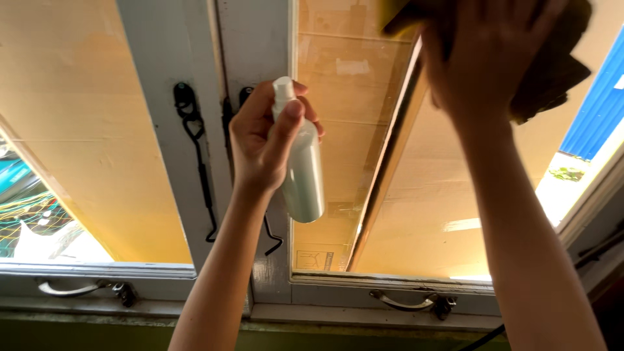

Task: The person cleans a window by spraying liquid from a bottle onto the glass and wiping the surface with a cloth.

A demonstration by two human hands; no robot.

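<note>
My left hand (263,140) grips a pale green spray bottle (304,175), with a finger on its white nozzle, raised in front of the window's grey centre post (257,58). My right hand (484,55) is lifted higher and presses a dark brown cloth (556,68) against the right window pane (354,117). A yellow part of the cloth shows at the top edge. Both forearms reach up from the bottom of the view.
A grey painted window frame (162,136) carries black metal hook latches (192,140). Two metal handles (409,302) sit on the lower rails. Outside are a yellow wall, a blue roof edge (601,104) at right and netting at lower left.
</note>
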